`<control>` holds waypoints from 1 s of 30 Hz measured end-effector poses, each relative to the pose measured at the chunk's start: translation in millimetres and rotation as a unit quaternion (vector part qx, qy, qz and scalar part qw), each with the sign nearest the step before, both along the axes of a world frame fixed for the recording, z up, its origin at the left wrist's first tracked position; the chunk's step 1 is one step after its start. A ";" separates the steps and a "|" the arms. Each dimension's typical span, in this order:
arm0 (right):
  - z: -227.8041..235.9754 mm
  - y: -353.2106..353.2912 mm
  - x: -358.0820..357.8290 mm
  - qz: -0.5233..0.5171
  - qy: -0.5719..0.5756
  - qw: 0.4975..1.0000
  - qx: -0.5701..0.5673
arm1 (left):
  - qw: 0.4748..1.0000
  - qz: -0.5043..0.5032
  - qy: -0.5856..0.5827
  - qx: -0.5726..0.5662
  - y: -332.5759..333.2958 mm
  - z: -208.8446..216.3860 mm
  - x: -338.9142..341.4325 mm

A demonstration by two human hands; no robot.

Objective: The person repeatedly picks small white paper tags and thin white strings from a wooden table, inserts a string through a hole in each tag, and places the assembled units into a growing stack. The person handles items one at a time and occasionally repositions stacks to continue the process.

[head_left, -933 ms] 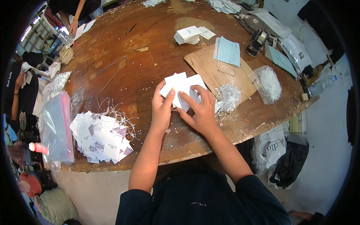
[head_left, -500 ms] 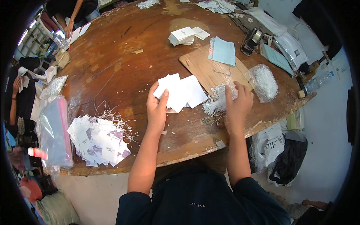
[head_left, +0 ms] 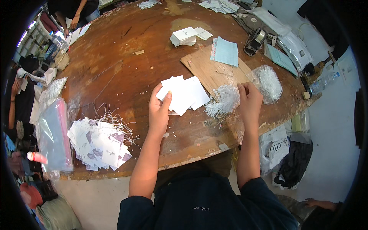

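Note:
My left hand (head_left: 159,108) grips a small fan of blank white cards (head_left: 181,94), thumb on top, above the table. My right hand (head_left: 251,99) is raised just right of a loose bundle of white strings (head_left: 222,100), its fingers pinched together; whatever they hold is too fine or hidden to make out. The bundle lies against the near edge of a wooden board (head_left: 199,63). To the left of my left forearm rests a heap of printed white tags (head_left: 100,145), with strings trailing from its far side.
Stacked white cards (head_left: 184,36) stand beyond the board, which carries a light blue sheet (head_left: 225,52). A plastic bag of white strings (head_left: 268,84) sits at right, near a black tape dispenser (head_left: 254,42). Clear plastic sleeves (head_left: 56,135) lie at the left edge. Another person works at far left.
My right hand has drawn off the string bundle to the right, and its spread fingers have closed into a pinch. My left hand holds the cards almost unchanged.

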State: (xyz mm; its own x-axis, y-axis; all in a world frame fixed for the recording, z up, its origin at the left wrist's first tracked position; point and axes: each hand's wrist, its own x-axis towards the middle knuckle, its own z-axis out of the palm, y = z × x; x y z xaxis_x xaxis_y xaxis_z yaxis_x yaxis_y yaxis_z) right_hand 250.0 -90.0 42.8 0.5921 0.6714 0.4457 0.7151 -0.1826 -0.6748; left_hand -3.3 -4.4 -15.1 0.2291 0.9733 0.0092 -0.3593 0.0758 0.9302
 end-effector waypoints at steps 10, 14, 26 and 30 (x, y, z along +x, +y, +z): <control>7.2 9.1 -0.5 0.066 0.176 0.971 0.145 | 1.000 0.008 -0.011 0.006 -3.0 4.0 1.0; 9.5 8.9 -9.4 0.107 0.233 0.939 0.232 | 0.999 -0.019 -0.039 0.005 -0.7 5.6 0.5; -0.7 41.3 -82.2 0.334 0.555 0.757 0.086 | 0.974 -0.210 -0.056 -0.068 -13.1 9.7 -10.7; -2.4 37.7 -84.9 0.371 0.574 0.728 0.049 | 0.968 -0.238 -0.043 -0.062 -12.4 10.6 -14.0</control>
State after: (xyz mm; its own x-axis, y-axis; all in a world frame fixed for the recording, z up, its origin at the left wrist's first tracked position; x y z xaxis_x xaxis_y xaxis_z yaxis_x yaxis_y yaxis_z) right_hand 165.1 -52.3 40.4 0.1021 0.9947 0.0110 -0.4534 0.0563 -0.8895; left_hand -17.3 -16.8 -4.5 0.6563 0.7520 -0.0621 -0.3320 0.3616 0.8712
